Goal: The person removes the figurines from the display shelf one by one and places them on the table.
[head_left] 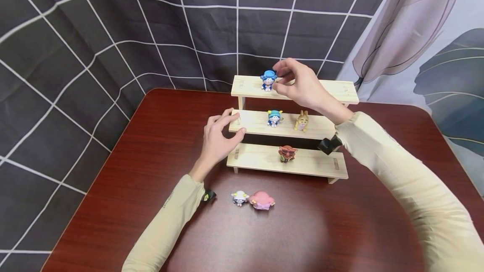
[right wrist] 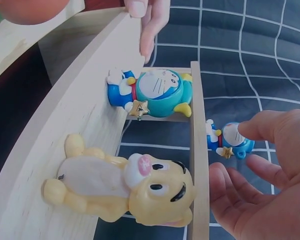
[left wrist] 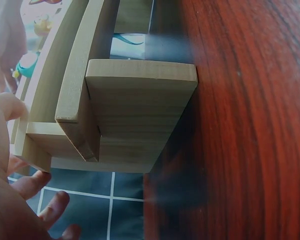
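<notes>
Sleeve (head_left: 397, 173) foremost | left hand (head_left: 220, 135) holds shelf (head_left: 254, 123) | right hand (head_left: 302, 85) at blue toy (head_left: 268, 80), grip unclear | three shelved toys (head_left: 301, 122), two unshelved toys (head_left: 261, 200)

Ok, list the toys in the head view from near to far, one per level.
Pink figure on the table → red figure in sunglasses on the lowest shelf → tan figure on the middle shelf → blue-capped figure at the top shelf.
</notes>
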`<state>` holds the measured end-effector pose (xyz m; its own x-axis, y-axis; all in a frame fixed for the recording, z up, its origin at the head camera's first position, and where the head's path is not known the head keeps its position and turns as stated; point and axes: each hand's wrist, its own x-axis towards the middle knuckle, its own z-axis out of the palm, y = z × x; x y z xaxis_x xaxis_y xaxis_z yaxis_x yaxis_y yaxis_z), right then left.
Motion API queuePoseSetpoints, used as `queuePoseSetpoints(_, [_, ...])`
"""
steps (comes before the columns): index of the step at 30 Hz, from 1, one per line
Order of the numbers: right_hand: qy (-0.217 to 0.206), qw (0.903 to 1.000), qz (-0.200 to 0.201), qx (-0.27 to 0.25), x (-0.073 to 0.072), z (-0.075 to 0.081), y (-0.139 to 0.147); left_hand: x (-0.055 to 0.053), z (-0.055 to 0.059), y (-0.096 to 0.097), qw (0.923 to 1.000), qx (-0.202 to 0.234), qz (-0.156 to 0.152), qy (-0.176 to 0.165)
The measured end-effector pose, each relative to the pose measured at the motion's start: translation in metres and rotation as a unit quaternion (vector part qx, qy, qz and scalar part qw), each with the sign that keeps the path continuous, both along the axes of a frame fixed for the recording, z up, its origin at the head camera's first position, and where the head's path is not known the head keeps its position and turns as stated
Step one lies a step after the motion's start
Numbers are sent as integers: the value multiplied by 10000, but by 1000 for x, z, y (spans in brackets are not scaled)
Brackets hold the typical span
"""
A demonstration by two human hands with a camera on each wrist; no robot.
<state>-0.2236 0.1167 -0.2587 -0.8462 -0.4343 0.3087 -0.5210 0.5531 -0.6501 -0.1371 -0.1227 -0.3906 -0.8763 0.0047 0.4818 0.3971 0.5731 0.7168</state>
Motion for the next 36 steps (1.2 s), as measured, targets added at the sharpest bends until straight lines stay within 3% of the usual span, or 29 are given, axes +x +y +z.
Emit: queuePoseSetpoints(36, [66,9999,-78,15,-4,-2,-10,-1,-2,-1,10000,19,-34,31])
